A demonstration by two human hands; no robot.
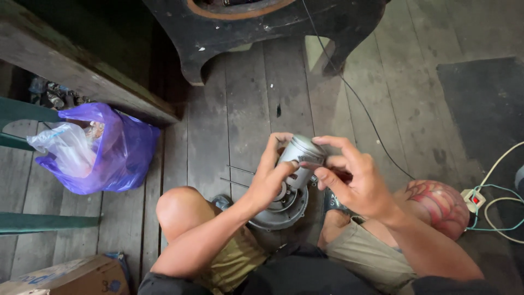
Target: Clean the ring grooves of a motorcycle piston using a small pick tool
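Nearest the camera, the person squats with both knees up, and the work sits between them, above the plank floor (pixel 245 98). The left hand (pixel 270 177) is clenched around the lower side of a small silver motor (pixel 299 155), fingers curled over the cylinder and thumb pressing near its base, where a round grey flange plate (pixel 281 210) hangs below. The right hand (pixel 355 180) comes in from the other side; its thumb and forefinger pinch a small part against the cylinder's flank, too small to identify, while the other fingers arch over the top end.

To do this well, I judge the left hand should keep the motor steady and braced near the knee, so that the right fingertips can work finely without the cylinder rolling. A light pinch seems better than force, since the part is tiny and could drop between the boards.

Farther out, a purple plastic bag (pixel 120 153) slumps to the left, a cardboard box (pixel 71 276) lies beside the left knee, a power strip (pixel 474 199) with cables sits at the right, and a dark stand (pixel 262 27) rises beyond.
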